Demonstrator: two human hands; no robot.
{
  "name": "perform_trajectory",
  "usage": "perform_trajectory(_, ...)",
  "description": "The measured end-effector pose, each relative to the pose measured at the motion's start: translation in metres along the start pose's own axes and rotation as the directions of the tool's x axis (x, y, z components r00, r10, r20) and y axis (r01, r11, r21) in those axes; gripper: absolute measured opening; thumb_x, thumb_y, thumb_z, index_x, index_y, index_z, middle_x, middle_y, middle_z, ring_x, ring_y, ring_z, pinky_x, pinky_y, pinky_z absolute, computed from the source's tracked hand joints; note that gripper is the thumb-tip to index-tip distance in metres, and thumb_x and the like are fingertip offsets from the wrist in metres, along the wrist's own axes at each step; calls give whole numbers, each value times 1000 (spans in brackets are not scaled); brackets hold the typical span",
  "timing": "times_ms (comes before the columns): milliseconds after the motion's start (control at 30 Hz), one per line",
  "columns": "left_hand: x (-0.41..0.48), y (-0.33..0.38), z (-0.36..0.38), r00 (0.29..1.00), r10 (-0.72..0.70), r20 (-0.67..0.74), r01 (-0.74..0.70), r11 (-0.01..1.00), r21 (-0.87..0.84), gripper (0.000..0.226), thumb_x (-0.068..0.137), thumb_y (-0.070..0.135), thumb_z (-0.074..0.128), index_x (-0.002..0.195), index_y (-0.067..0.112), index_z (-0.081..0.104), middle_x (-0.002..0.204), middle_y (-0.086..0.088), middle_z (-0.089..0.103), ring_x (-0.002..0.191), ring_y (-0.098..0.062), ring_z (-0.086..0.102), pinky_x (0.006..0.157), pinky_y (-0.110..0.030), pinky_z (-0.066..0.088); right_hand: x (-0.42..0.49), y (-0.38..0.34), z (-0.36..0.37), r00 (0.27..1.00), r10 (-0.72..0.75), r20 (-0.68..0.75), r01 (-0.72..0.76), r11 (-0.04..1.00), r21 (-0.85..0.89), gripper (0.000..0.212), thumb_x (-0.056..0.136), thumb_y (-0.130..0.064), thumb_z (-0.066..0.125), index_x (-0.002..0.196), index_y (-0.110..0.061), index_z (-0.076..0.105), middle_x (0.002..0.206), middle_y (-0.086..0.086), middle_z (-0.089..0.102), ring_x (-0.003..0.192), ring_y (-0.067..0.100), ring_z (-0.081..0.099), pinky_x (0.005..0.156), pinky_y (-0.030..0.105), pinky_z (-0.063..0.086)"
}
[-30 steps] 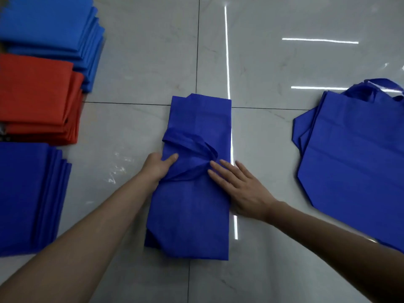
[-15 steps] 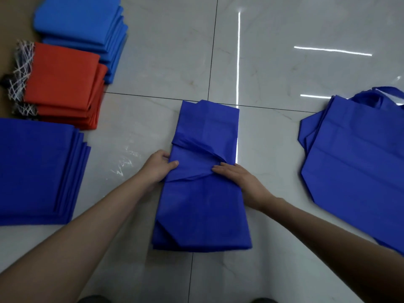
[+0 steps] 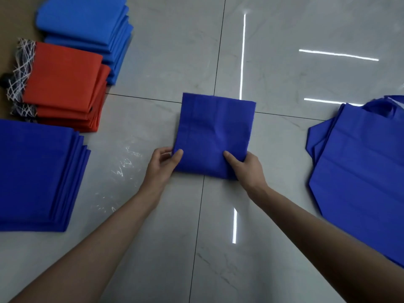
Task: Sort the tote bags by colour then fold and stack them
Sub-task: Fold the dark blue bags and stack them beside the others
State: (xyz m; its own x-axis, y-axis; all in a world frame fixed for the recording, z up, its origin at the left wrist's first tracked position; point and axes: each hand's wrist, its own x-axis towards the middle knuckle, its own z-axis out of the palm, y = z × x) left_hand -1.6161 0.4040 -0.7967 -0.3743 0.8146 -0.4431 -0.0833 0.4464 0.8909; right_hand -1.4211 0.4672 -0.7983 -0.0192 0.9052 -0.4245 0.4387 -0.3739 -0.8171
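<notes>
A dark blue tote bag (image 3: 215, 132) lies folded into a near-square on the tiled floor in the middle. My left hand (image 3: 162, 165) pinches its near left corner, thumb on top. My right hand (image 3: 246, 168) grips its near right corner the same way. At the left stands a stack of folded dark blue bags (image 3: 37, 173). Behind it is a stack of folded orange bags (image 3: 65, 88), and further back a stack of lighter blue bags (image 3: 87, 25). A pile of unfolded dark blue bags (image 3: 363, 171) lies at the right, handles at its far end.
A black item wrapped in white netting (image 3: 20, 71) sticks out from the orange stack's left side. Brown flooring (image 3: 13, 22) shows at the far left. The glossy grey tiles (image 3: 284, 51) reflect ceiling lights.
The long folded bag, with its handles tucked across the middle, has been folded in half away from me into a near-square. Both hands shifted from its middle to its near corners.
</notes>
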Motion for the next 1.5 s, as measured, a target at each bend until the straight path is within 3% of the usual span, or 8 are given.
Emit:
perform_trajectory(167,12,-3,9,980,-7,-197,41,984,173,30,82,29,71,94,10,51,83,4,55,78,-13,54,69,-20,45,9,-10,6,994,107,24,-105,993,-49,30,88,-44,61,97,-16,55,98,-2,62,83,16,60,73,32,53)
perform_trajectory(333,22,-6,9,988,-39,-149,71,974,217,29,81,12,71,96,13,46,104,-10,62,91,-23,62,80,-34,53,10,-6,8,981,166,-101,-173,982,-69,44,99,-47,34,70,-15,41,68,-1,46,64,17,45,55,28,33)
perform_trajectory(467,26,-1,6,997,-34,-67,53,953,298,31,83,7,68,101,15,45,105,-8,60,81,-16,60,67,-29,52,5,-6,11,964,28,-266,-103,956,-274,16,93,-24,47,104,-13,44,102,6,55,89,28,55,69,35,41)
perform_trajectory(600,35,12,-7,998,-23,55,-11,834,552,27,85,12,66,100,16,45,99,-6,60,85,-23,60,72,-34,51,16,-13,1,710,-703,-33,476,514,-714,54,87,-17,56,138,-8,42,145,19,38,125,37,43,101,45,36)
perform_trajectory(700,41,26,-19,986,-2,168,-117,709,695,23,87,11,62,104,18,48,93,-3,59,81,-20,56,64,-24,42,25,-19,5,634,-617,466,702,207,-682,51,97,-40,30,144,-21,38,154,9,28,141,32,25,114,47,17)
perform_trajectory(867,39,14,-2,919,392,36,-160,290,943,45,87,19,62,130,15,49,139,-14,42,125,-34,38,106,-44,26,47,0,17,784,-355,509,606,260,-752,67,90,-63,2,151,-36,4,160,-7,-2,147,22,-4,117,41,7)
perform_trajectory(1333,2,-56,38,918,352,184,-242,126,962,78,88,62,24,146,11,29,153,-23,19,141,-38,18,111,-51,15,55,8,16,766,-355,536,638,324,-698,65,91,-63,7,150,-37,0,160,-8,-6,146,20,-10,119,40,4)
perform_trajectory(1500,-13,-67,29,936,309,170,-219,131,967,97,78,80,15,149,15,18,155,-22,11,143,-37,10,112,-48,10,18,24,14,826,-456,331,513,366,-777,63,93,-55,6,151,-31,11,160,-1,3,147,26,-2,117,43,3)
